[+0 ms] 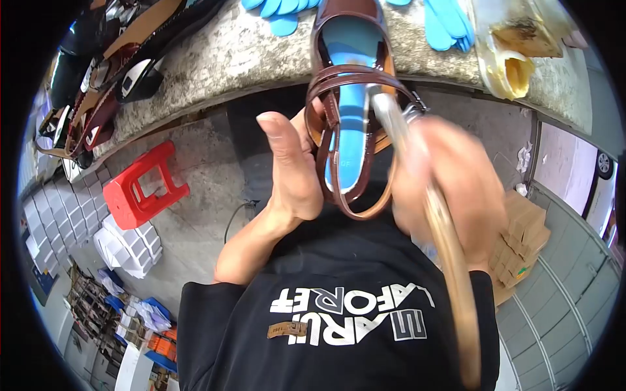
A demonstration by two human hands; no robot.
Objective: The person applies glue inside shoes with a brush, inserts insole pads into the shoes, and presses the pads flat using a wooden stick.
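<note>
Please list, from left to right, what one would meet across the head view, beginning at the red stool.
Red stool, left hand, brown sandal with blue insole, right hand, cardboard boxes, car wheel.

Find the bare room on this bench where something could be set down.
The widest patch of bench lies between the piled shoes and the sandal, below the upper-left blue insoles. A smaller one lies between sandal, right-hand blue insoles and smeared container. The shoe-piled left end is crowded.
</note>
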